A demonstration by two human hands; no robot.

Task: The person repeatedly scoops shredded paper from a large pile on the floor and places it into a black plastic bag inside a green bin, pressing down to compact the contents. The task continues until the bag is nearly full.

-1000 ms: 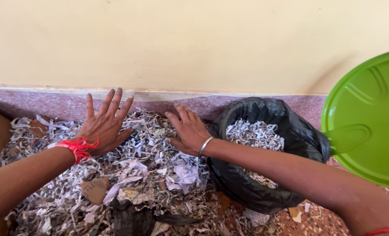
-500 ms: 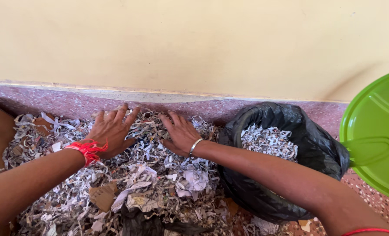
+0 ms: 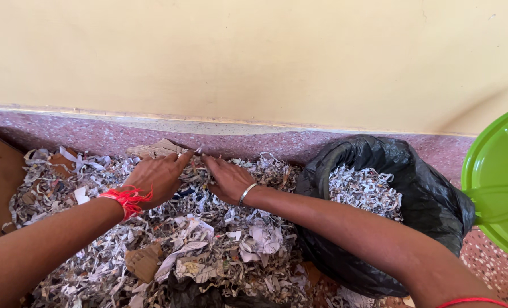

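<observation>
Both hands palm-down on shredded paper pile [image 3: 208, 251] by wall base: left hand [image 3: 156, 179] & right hand [image 3: 226, 179], fingers loosely curled into scraps, nothing gripped. Black bag [image 3: 431, 199] w/ shreds just right.

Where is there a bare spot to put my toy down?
Bare floor shows only at the far right, between the black bag and the green lid, and the ledge along the wall. The shredded paper pile under both hands is crowded.

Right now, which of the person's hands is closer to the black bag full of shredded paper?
Right. The right hand lies on the shredded paper pile just left of the black bag, a short gap away. The left hand rests farther left, beyond the right hand.
</observation>
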